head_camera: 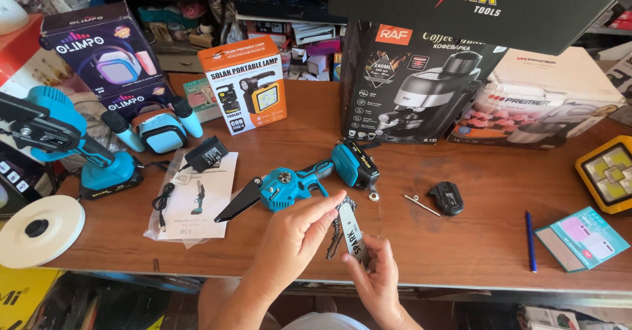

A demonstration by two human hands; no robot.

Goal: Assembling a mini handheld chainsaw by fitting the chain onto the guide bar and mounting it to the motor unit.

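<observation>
I hold a mini chainsaw guide bar (351,230) with its chain (337,232) draped loosely around it, just above the near edge of the wooden surface (474,238). My left hand (296,234) comes in from the left, and its fingers (329,209) pinch the bar's upper end. My right hand (376,274) supports it from below, fingers (361,262) pressed on the lower end.

Risk, in my judgement: the chain hangs slack beside the bar, so its teeth could nick a fingertip or the loop could slip off and fall past the edge. Just beyond the fingers lies the blue chainsaw body (299,184) with its battery (355,164); a powered tool that near open hands is a hazard. To the right of the fingers a small washer (373,196), a thin pin tool (421,205) and a black cover (447,198) lie loose and could roll off.

Containers: the cardboard boxes farther back, the lamp box (245,83) and the coffee maker box (415,83), are shut; I cannot tell their contents.
</observation>
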